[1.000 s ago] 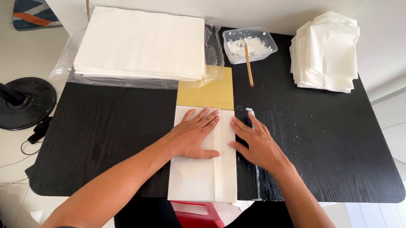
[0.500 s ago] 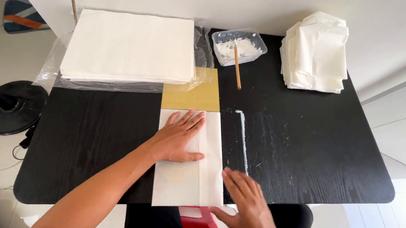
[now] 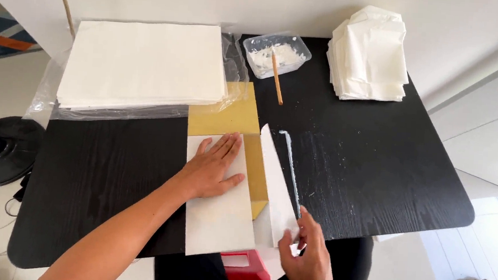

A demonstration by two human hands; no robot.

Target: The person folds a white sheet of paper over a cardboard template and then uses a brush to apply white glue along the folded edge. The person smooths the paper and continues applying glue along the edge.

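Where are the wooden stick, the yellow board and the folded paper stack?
wooden stick (image 3: 277,78), head view, middle of its shaft, beside the tub.
yellow board (image 3: 224,116), head view, bare upper part above the white sheet.
folded paper stack (image 3: 369,55), head view, top sheet, near its centre.

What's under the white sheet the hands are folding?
A mustard-yellow board shows beyond the white sheet's far edge and where the right hand lifts the flap. The left hand presses the sheet flat; whatever lies beneath that part is hidden.
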